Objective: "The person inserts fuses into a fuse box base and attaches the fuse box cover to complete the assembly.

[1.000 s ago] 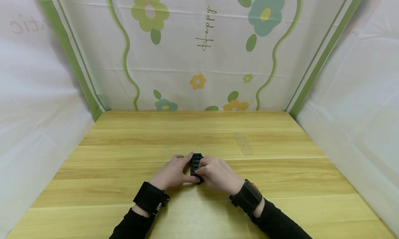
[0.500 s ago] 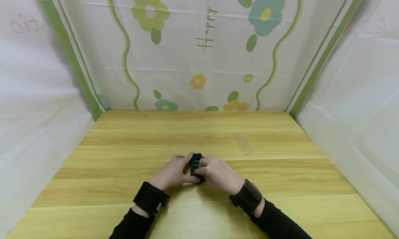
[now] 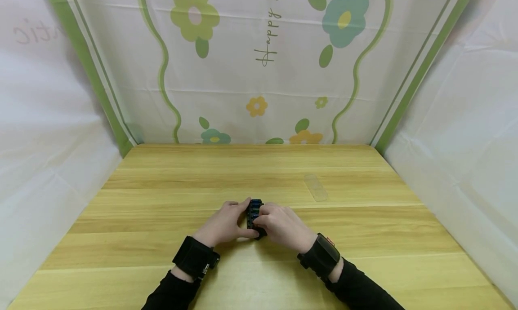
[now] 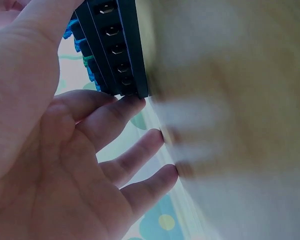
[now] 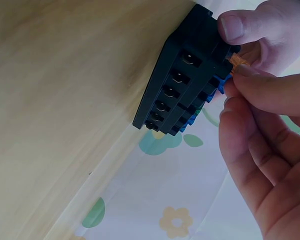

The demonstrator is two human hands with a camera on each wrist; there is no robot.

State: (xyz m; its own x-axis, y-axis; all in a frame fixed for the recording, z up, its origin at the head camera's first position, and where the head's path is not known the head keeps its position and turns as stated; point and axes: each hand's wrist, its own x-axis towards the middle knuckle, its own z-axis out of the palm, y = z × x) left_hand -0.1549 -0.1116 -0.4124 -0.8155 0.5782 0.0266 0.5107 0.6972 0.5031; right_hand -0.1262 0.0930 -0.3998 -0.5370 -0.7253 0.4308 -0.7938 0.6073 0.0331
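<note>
A black fuse box (image 3: 254,205) stands on the table between both hands, with a row of metal terminals along its side in the wrist views. Blue blade fuses (image 5: 222,84) and a green one sit in its top. My left hand (image 3: 223,222) steadies the box, thumb at the near end and fingertips at the far end. With thumb and fingertips, my right hand (image 3: 283,227) pinches an orange blade fuse (image 5: 238,61) at the near end of the row. Fingers partly cover this fuse, so how deep it sits cannot be seen.
A clear plastic cover (image 3: 315,188) lies flat on the wooden table (image 3: 170,175), beyond the right hand. White cloth walls (image 3: 457,135) stand at both sides, and a flower-printed cloth (image 3: 226,76) hangs at the back edge.
</note>
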